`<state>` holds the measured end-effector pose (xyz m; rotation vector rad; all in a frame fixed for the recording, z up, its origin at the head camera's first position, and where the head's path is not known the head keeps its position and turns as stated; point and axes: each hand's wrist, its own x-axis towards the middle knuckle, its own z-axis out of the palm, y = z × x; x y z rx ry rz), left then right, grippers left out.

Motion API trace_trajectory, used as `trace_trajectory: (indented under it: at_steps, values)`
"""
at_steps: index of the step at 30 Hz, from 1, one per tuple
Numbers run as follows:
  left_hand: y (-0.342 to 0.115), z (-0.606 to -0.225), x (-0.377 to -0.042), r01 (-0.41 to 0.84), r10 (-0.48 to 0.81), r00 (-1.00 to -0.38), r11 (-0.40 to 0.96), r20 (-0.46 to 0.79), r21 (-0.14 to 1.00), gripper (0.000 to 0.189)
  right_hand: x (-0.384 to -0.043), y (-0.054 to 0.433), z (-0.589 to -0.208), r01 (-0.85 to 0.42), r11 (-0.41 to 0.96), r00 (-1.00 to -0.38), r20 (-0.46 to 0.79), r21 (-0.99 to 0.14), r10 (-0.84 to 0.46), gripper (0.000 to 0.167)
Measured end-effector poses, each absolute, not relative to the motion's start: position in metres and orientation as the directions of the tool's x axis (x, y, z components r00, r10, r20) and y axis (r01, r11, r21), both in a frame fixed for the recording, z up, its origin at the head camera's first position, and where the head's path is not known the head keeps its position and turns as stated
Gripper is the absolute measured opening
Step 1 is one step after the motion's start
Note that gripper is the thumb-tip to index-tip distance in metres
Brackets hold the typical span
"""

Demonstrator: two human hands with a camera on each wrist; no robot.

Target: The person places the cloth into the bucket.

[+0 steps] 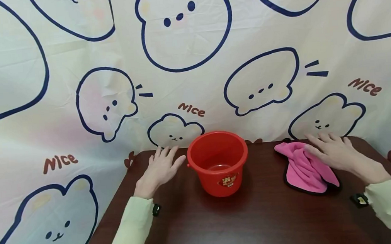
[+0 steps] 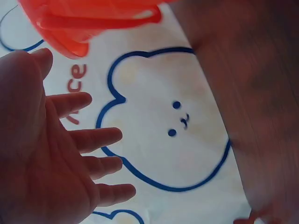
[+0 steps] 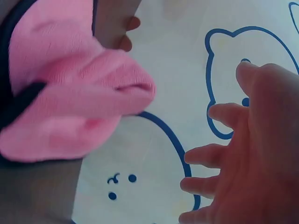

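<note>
A red plastic bucket (image 1: 219, 174) stands upright near the far edge of the table, its inside partly visible. Just left of it my left hand (image 1: 161, 167) is held with fingers spread, apart from the bucket in the left wrist view. A crumpled pink cloth (image 1: 304, 166) with a dark border lies to the right of the bucket. Over the right side of the cloth hovers my right hand (image 1: 336, 152), fingers extended and holding nothing. In the right wrist view a gap shows between that hand and the pink cloth (image 3: 79, 88).
The dark brown table (image 1: 225, 228) has its far edge against a white curtain (image 1: 186, 92) printed with cartoon bears and the word Nice. Curtain also hangs along the left and right sides. Each wrist carries a small black device (image 1: 156, 210).
</note>
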<state>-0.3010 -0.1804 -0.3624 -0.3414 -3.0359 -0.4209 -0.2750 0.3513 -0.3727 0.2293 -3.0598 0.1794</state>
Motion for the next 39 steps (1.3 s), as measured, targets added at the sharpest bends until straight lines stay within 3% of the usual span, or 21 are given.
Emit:
trace_trajectory:
  at_steps: [11,18,24,31,39]
  values:
    - [-0.155,-0.371,-0.293,0.273,0.203,-0.961,0.787,0.187,0.553,0.064,-0.285,0.337,-0.387,-0.209,0.941,-0.977,0.103,-0.266,-0.188,0.073]
    - [-0.15,-0.371,-0.288,0.209,0.155,-0.978,0.705,0.142,0.677,0.068,-0.285,0.338,-0.394,-0.215,0.911,-0.976,0.106,-0.353,-0.189,0.077]
    - [-0.139,-0.373,-0.286,0.178,0.113,-0.984,0.558,0.139,0.811,0.059,-0.288,0.34,-0.406,-0.213,0.899,-0.976,0.118,-0.382,-0.181,0.08]
    - [-0.123,-0.383,-0.287,0.239,0.092,-0.971,0.433,0.221,0.869,0.057,-0.287,0.338,-0.418,-0.22,0.881,-0.974,0.046,-0.418,-0.222,0.075]
    - [-0.127,-0.393,-0.288,0.237,0.041,-0.97,0.377,0.24,0.895,0.037,-0.286,0.336,-0.425,-0.208,0.893,-0.973,-0.004,-0.4,-0.229,0.075]
